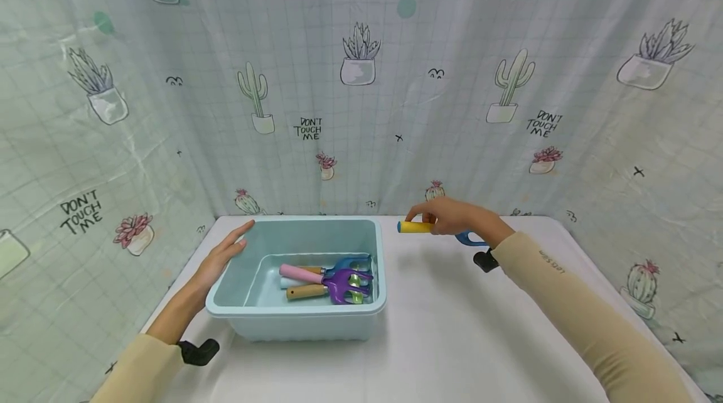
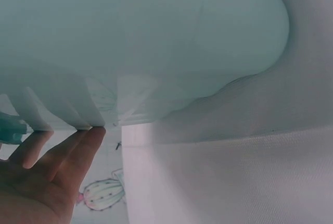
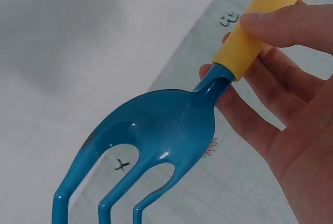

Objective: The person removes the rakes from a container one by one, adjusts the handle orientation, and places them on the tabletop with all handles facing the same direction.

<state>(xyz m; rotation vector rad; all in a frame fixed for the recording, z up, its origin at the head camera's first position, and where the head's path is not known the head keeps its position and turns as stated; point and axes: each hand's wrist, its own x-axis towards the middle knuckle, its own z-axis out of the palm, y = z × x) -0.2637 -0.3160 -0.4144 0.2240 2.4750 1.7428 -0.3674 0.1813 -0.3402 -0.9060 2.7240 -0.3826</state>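
My right hand (image 1: 446, 214) holds a blue three-pronged hand fork (image 3: 161, 120) by its yellow handle (image 3: 260, 26). Thumb and fingers pinch that handle, and the fork is held above the right part of the table. At the left, my left hand (image 1: 217, 262) rests against the side of a light blue plastic bin (image 1: 294, 311). Its fairly straight fingers (image 2: 78, 153) touch the bin's outer wall in the left wrist view. Inside the bin lie several garden tools, among them a purple hand fork (image 1: 341, 287) with a pink handle and one with a wooden handle (image 1: 307, 291).
The bin stands on a white table (image 1: 440, 334), left of its middle. Around the table hangs a pale curtain (image 1: 361, 139) printed with cacti and lettering. Black wrist straps (image 1: 199, 353) show on both arms.
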